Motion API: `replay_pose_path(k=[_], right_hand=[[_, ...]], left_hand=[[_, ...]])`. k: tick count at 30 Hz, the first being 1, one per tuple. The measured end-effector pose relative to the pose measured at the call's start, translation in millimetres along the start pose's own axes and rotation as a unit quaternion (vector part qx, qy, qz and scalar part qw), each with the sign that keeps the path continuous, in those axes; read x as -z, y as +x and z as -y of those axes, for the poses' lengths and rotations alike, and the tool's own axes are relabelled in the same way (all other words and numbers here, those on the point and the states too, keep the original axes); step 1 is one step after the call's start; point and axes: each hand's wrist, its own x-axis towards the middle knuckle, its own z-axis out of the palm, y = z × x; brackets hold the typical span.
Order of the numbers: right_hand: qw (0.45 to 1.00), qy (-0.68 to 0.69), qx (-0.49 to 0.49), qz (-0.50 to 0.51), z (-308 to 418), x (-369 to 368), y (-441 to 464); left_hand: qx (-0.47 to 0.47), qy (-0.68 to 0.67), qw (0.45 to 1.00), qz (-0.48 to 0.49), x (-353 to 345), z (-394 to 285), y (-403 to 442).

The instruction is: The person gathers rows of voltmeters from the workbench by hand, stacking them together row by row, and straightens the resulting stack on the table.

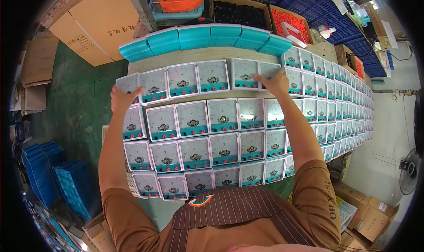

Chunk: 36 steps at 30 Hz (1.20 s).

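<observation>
Rows of white-framed meters with teal lower bands, such as the meter [192,119], cover the table. My left hand [123,98] grips the leftmost meter [129,84] of a back row, thumb over its front. Farther right in that row, my right hand [274,82] has thumb and fingers around the upper part of a meter [267,70]. Between my hands stand several more meters, with a narrow gap beside the meter [245,73]. Behind them, several teal-backed units [194,37] form a curved row.
Behind the table are a box of black parts [240,14], a box of red parts [289,24] and an orange tape dispenser [179,0]. A large carton [95,24] stands at the back left, blue crates [73,181] at the left, and a fan [410,170] at the right.
</observation>
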Motion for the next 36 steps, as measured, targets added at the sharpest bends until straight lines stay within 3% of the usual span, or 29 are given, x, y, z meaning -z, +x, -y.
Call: replay_pose_path(k=[3,9,11,13,14,15,16,18,19,22,23,24,26,27,29,31,32,33,35,36], right_hand=[[0.994,-0.068,0.044,-0.068,1.5,-16.6,-1.0],[0.995,-0.007,0.082,-0.059,-22.1,-18.2,-1.4],[0.997,-0.046,0.051,-0.024,-16.5,-4.1,1.8],[0.994,-0.098,0.054,0.017,-5.9,19.6,13.8],[0.990,-0.114,0.035,0.069,-2.8,31.2,29.0],[0.984,-0.129,0.016,0.122,1.9,42.9,48.5],[0.975,-0.144,-0.002,0.172,9.9,54.6,65.1],[0.978,-0.127,0.031,0.160,28.1,74.7,79.8],[0.985,-0.059,0.116,0.117,1.8,53.2,115.1],[0.991,0.017,0.114,0.074,5.2,59.8,119.3],[0.998,-0.022,0.027,0.046,9.3,68.6,115.1],[0.996,0.034,-0.025,0.079,3.6,74.0,117.8],[0.982,0.171,-0.063,0.052,-9.0,72.1,113.9],[0.989,0.142,0.016,-0.048,-16.0,64.0,101.7],[0.948,0.081,0.181,-0.249,-32.1,49.4,65.6],[0.937,0.158,0.249,-0.188,-42.8,40.6,-7.3],[0.955,0.189,0.199,-0.115,-49.3,25.9,-47.2],[0.951,0.176,0.241,-0.082,-61.7,7.8,-82.5],[0.971,0.022,0.233,-0.046,-53.9,-18.3,-146.4],[0.973,0.022,0.227,-0.024,-63.1,-49.3,-154.8]], left_hand=[[-0.003,0.003,1.000,0.002,-2.9,-11.0,-11.5],[-0.016,0.011,1.000,-0.020,-6.9,-12.0,-16.9],[-0.014,0.039,0.999,-0.022,-1.7,-23.7,-18.1],[-0.036,0.024,0.998,0.046,18.8,-28.4,2.8],[-0.048,0.019,0.995,0.083,24.9,-29.1,17.6],[-0.064,0.042,0.996,0.044,26.4,-28.4,34.1],[-0.050,0.007,0.995,0.090,32.7,-33.2,50.1],[-0.020,-0.062,0.982,0.180,54.9,-44.4,72.3],[-0.022,-0.074,0.986,0.150,61.0,-51.0,75.4],[-0.018,-0.121,0.988,0.089,67.8,-64.5,78.4],[-0.009,-0.146,0.986,0.082,70.0,-65.3,79.6],[0.001,-0.169,0.983,0.075,71.0,-62.9,78.1],[-0.002,-0.220,0.973,0.063,66.9,-57.5,72.2],[-0.001,-0.244,0.968,0.060,63.7,-52.2,65.8],[-0.012,-0.314,0.946,0.077,69.6,-41.6,43.4],[-0.035,-0.249,0.968,0.004,46.0,14.4,33.1],[-0.027,-0.162,0.986,0.020,37.4,41.6,13.7],[-0.021,-0.074,0.996,0.035,31.5,65.5,-10.7],[-0.046,-0.184,0.970,0.155,17.2,78.2,-74.9],[-0.071,-0.134,0.983,0.108,2.1,75.6,-86.2]])
